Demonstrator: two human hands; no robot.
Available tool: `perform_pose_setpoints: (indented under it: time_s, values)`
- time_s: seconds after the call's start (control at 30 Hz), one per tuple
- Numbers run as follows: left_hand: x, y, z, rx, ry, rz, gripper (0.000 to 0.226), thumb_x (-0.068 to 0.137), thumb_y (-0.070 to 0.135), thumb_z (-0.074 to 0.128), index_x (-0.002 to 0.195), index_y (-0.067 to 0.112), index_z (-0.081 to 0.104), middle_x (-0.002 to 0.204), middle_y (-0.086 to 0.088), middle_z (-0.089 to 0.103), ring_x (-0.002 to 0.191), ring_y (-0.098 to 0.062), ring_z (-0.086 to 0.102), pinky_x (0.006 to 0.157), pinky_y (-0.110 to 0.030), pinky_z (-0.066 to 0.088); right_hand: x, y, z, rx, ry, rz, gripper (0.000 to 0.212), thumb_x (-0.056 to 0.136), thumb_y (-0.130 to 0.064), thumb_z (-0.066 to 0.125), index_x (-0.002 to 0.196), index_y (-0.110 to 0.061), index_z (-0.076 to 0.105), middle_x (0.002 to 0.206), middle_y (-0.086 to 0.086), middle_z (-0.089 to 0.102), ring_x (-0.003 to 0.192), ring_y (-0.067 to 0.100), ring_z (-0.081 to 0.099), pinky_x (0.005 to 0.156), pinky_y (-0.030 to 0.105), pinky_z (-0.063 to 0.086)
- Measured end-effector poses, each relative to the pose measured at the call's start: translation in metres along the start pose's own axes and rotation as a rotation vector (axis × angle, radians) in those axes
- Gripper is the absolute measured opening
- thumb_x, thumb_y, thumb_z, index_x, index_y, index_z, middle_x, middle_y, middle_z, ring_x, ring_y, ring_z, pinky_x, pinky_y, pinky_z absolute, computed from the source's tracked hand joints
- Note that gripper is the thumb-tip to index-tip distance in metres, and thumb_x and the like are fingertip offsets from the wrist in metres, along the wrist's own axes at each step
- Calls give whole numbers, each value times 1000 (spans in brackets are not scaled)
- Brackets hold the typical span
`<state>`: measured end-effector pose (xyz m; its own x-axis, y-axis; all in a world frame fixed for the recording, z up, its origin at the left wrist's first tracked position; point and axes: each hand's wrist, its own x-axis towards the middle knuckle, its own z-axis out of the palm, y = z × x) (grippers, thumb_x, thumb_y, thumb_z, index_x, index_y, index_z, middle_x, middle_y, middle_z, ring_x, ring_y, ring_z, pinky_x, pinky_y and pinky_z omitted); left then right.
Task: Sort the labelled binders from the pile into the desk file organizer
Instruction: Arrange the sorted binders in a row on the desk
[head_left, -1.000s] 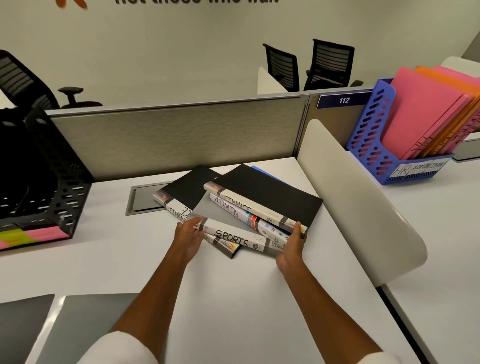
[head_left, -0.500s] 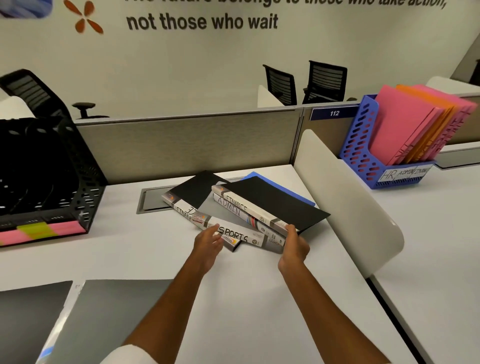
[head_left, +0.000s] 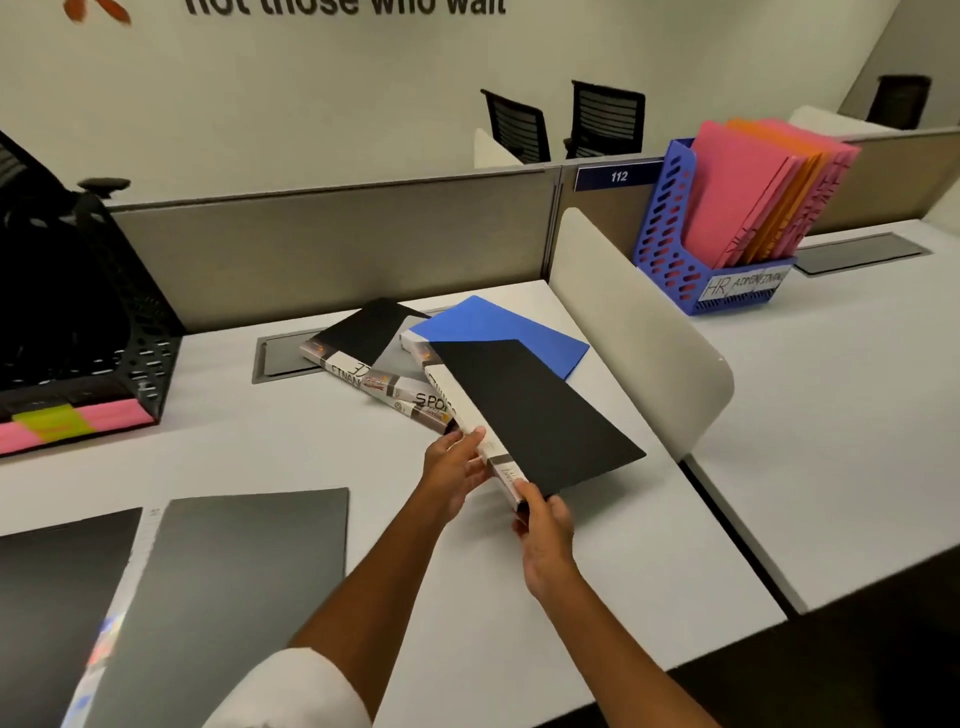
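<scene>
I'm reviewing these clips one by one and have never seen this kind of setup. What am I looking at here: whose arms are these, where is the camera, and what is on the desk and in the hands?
There is no machine here. A person wears a wide-angle camera on the head, so you look forward and down along their own arms. The left hand and the right hand together hold a black binder by its white spine, its near end raised off the white desk. Behind it lies the pile: a blue binder and black ones, one spine partly reading SPO. A black organizer stands at the far left. On the next desk, a blue organizer holds pink and orange folders. Two dark sheets lie near the person.
</scene>
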<state>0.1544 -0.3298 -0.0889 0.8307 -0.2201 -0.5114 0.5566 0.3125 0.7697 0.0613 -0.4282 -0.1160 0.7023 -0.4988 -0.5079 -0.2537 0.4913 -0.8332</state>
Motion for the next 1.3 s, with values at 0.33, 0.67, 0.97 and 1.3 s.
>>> perform_pose_setpoints:
  time_s: [0.33, 0.67, 0.97, 1.3]
  values:
    - [-90, -52, -50, 56, 88, 71, 36, 95, 4, 57, 130, 4, 52, 127, -17, 62, 104, -33, 66, 70, -34, 58, -56, 17, -79, 375, -60, 147, 41, 84, -36, 72, 118, -14, 61, 114, 14, 67, 107, 32, 64, 86, 43, 56]
    - [-172, -113, -96, 133, 184, 91, 37, 98, 8, 53, 135, 8, 51, 120, -6, 61, 96, -22, 65, 76, -33, 57, -88, 17, -170, -5, 167, 18, 46, 84, 4, 68, 123, -17, 60, 104, 8, 60, 101, 28, 60, 84, 40, 55]
    - [-194, -137, -99, 260, 306, 129, 26, 96, 6, 56, 120, 12, 61, 129, -10, 62, 104, -29, 64, 93, -46, 55, -102, 24, -191, -634, 78, -80, 40, 86, 2, 66, 124, -9, 61, 124, 11, 62, 114, 27, 58, 100, 41, 50]
    - [-192, -127, -85, 536, 291, 213, 61, 95, 31, 59, 149, 20, 32, 157, -7, 31, 142, -30, 35, 110, -44, 38, -97, 17, -179, -858, 46, -211, 39, 92, -16, 64, 129, -13, 55, 137, 11, 52, 123, 30, 51, 97, 41, 49]
